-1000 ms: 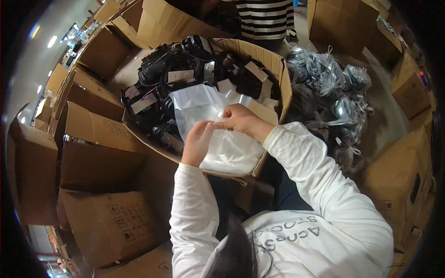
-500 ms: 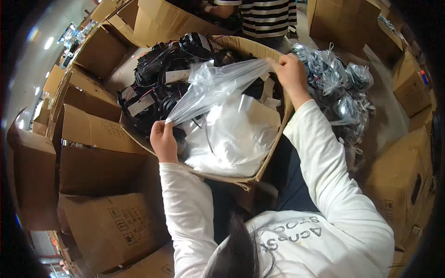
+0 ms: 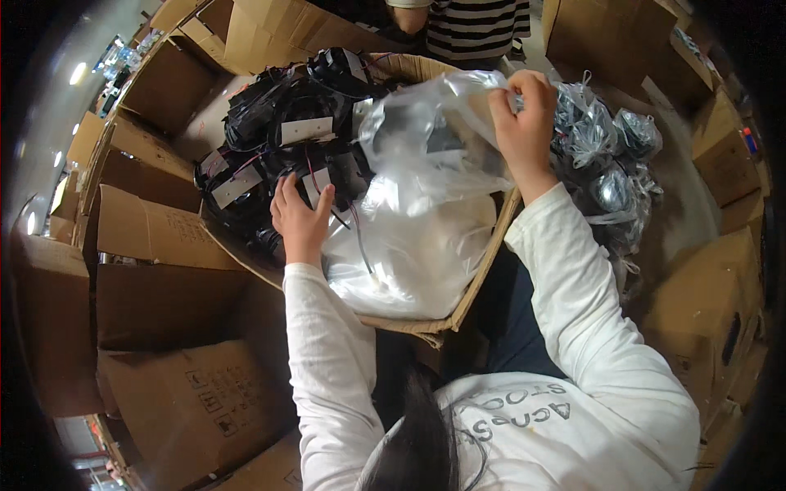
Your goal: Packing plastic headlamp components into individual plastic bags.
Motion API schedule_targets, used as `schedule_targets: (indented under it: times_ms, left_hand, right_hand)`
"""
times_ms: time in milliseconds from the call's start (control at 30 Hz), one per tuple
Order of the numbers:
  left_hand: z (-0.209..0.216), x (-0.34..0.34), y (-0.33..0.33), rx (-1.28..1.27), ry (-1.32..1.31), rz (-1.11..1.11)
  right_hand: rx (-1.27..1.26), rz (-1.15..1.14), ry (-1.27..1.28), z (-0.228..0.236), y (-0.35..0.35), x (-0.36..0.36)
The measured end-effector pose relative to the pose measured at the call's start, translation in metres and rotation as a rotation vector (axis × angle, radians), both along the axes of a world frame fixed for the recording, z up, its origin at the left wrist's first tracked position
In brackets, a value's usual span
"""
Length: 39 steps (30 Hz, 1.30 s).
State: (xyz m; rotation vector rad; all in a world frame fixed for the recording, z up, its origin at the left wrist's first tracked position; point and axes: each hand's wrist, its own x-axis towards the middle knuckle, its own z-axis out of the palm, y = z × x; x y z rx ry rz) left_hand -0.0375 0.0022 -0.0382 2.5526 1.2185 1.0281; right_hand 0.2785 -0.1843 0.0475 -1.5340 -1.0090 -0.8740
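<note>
My right hand (image 3: 524, 123) pinches the edge of a clear plastic bag (image 3: 434, 123), lifted over the right side of a large cardboard box (image 3: 483, 282). More white, see-through plastic bags (image 3: 417, 254) lie heaped in the near part of that box. My left hand (image 3: 300, 214) is open, fingers apart, over a pile of black cabled parts (image 3: 278, 102) with pale rectangular plates. A thin dark cable (image 3: 357, 241) trails across the plastic. What the fingertips of my left hand touch, if anything, I cannot make out.
Filled clear bags (image 3: 602, 155) with dark contents are piled on the floor to the right. Cardboard cartons (image 3: 180, 237) stand along the left, and another carton (image 3: 696, 311) is at the right. Across the box stands a person in a striped shirt (image 3: 479, 29).
My left hand has let go of the stretched bag and opened, reaching slightly up toward the black parts. My right hand, still gripping the bag, has moved slightly right.
</note>
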Motion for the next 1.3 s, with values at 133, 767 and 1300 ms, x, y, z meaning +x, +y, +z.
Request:
schedule_targets:
  times_ms: [133, 767, 1300]
  left_hand:
    - [-0.010, 0.004, 0.016, -0.069, 0.216, 0.266]
    - [0.042, 0.023, -0.002, -0.086, 0.399, 0.265]
    - [0.142, -0.031, -0.113, 0.360, 0.205, 0.106]
  right_hand:
    - [-0.186, 0.465, 0.135, -0.008, -0.003, -0.049]
    - [-0.174, 0.816, 0.898, -0.064, 0.007, -0.077]
    - [-0.137, 1.146, 1.576, -0.042, -0.039, -0.105]
